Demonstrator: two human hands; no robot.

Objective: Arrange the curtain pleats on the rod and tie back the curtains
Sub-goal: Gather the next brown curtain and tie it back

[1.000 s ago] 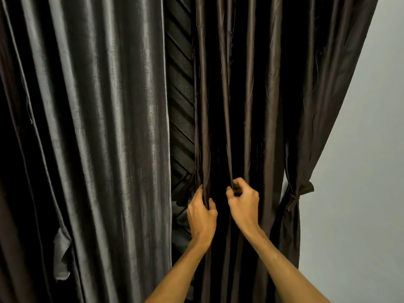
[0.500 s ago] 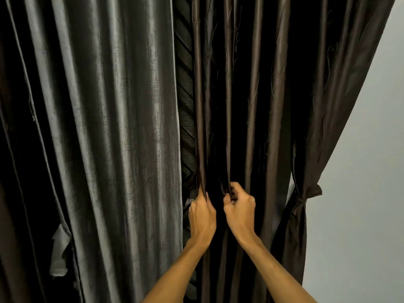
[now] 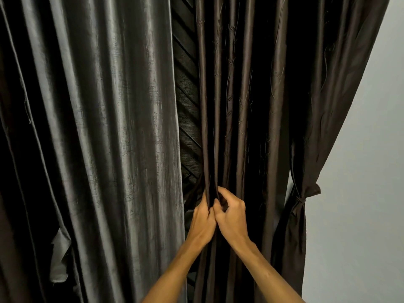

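Grey wall [image 3: 360, 149] right; both hands, left hand [image 3: 203, 221] and right hand [image 3: 232, 215], grasp brown curtain [image 3: 251, 106] pleats, fingertips buried in folds.

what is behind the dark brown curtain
A dark panel with diagonal slats shows in the gap left of the brown curtain; the fabric covers the rest.

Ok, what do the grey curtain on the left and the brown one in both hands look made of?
The grey curtain looks like woven fabric with a satin-like sheen, probably synthetic: bright streaks run down its folds and a slubby weave shows. The brown curtain looks smooth and woven, with a duller sheen, narrow tight folds and faint stitched-looking motifs. The exact fibre cannot be told.
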